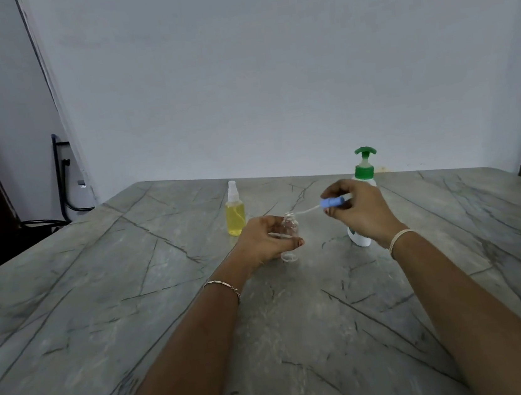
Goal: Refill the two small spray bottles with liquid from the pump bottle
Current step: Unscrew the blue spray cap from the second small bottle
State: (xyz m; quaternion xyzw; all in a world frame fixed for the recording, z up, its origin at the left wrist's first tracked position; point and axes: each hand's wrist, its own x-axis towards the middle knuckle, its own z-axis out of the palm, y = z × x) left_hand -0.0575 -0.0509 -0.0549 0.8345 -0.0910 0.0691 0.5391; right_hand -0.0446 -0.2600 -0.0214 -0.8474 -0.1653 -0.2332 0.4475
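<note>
My left hand (266, 239) grips a small clear spray bottle (290, 231) that stands uncapped and looks empty on the marble table (133, 295). To its right, my right hand (357, 210) holds the blue spray head (335, 201) sideways, its thin dip tube pointing left just above the bottle's open neck. A second small spray bottle (234, 210), filled with yellow liquid and capped, stands behind and left. The white pump bottle (364, 168) with a green pump stands behind my right hand, mostly hidden by it.
A small clear cap (289, 257) lies on the table just in front of the clear bottle. A wall runs close behind the table's far edge. A dark metal frame (65, 178) leans at the far left off the table.
</note>
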